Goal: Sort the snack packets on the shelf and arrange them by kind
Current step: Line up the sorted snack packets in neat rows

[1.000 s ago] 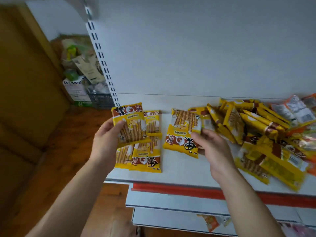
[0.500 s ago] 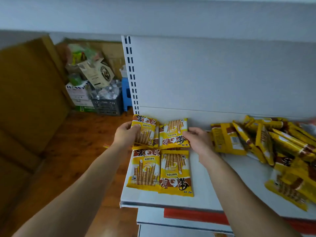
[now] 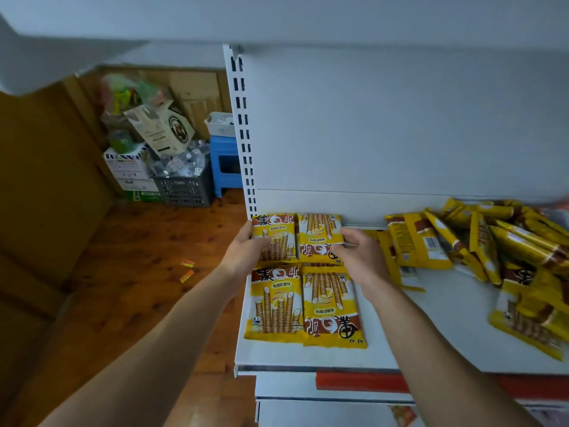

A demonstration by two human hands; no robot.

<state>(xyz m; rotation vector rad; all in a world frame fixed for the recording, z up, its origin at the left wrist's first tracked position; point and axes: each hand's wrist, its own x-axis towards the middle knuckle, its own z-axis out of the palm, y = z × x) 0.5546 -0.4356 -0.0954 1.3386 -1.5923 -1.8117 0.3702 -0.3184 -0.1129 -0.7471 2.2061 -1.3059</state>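
Note:
Several yellow wafer-stick packets lie flat in a neat block at the left end of the white shelf (image 3: pixel 431 340). My left hand (image 3: pixel 246 252) grips the back left packet (image 3: pixel 277 234) by its left edge, thumb on its face. My right hand (image 3: pixel 358 257) pinches the back right packet (image 3: pixel 318 235) at its right edge. In front of them lie the front left packet (image 3: pixel 275 303) and the front right packet (image 3: pixel 331 306), the latter turned upside down. A loose heap of the same yellow packets (image 3: pixel 480 241) covers the shelf's right part.
The slotted upright (image 3: pixel 243 134) and the white back panel bound the shelf; another shelf hangs overhead. Left of the unit, on the wooden floor, stand a blue stool (image 3: pixel 224 164), a dark crate (image 3: pixel 184 186), boxes and bags. Two small wrappers (image 3: pixel 187 271) lie on the floor.
Both hands carried a packet each from in front of the shelf to its back left corner and set them down side by side. The view has shifted left and upward.

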